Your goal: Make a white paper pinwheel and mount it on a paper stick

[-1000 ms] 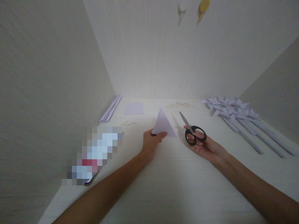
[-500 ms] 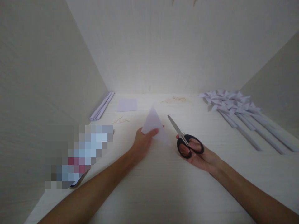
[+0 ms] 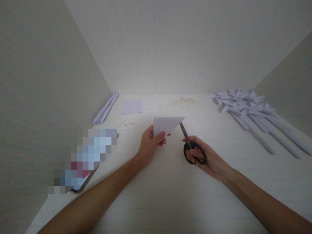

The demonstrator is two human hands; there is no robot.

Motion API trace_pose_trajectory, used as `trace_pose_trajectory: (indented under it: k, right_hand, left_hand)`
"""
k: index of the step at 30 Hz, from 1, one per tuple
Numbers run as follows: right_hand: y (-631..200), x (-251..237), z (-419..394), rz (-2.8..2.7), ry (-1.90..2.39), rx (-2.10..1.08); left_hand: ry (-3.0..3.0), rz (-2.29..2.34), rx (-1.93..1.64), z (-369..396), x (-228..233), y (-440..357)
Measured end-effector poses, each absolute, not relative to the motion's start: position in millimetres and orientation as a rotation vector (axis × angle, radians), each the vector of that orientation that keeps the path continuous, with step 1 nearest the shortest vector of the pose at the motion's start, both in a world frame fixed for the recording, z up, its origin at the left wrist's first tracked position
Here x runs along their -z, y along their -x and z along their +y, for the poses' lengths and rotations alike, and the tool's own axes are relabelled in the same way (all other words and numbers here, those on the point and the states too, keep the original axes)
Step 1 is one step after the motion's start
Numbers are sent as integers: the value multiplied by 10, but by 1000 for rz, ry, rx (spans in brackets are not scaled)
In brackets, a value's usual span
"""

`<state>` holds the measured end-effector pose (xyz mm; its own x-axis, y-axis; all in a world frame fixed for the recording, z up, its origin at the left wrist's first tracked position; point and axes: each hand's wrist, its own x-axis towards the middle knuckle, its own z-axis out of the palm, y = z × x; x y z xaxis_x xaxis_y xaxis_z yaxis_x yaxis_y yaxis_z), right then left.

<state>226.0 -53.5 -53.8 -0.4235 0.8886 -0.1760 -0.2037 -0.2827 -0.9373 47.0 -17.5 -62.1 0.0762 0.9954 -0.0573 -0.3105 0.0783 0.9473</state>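
My left hand (image 3: 149, 143) pinches a folded white paper triangle (image 3: 164, 125) near its lower edge, thumb on top and fingers beneath. The triangle's sharp corner points right. In my right hand (image 3: 204, 152) is a pair of scissors (image 3: 195, 152) with black handles, fingers through the loops. The narrow blades look closed together, and their tip is close to the triangle's right corner; whether they touch I cannot tell.
Paper pinwheels on rolled paper sticks (image 3: 243, 107) lie at the right. A square paper sheet (image 3: 132, 107), rolled paper tubes (image 3: 105, 109) and small wooden bits (image 3: 125, 123) are at the back left. More bits (image 3: 184, 101) lie behind. A blurred-out phone (image 3: 85, 182) rests at the left.
The paper triangle has turned, its point swinging from upward to rightward. The scissors have turned more upright, and their tip has come near the paper's corner.
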Motion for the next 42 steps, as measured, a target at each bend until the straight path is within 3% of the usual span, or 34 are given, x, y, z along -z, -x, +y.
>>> trace_pose_trajectory:
  k: [7, 42]
  right_hand:
    - [-2278, 541, -538, -1329, 1104, -1609]
    - [-2306, 527, -575, -1534, 1183, -1678]
  left_hand:
    - [-770, 1038, -1344, -119, 667, -461]
    - [-738, 968, -1321, -175, 667, -463]
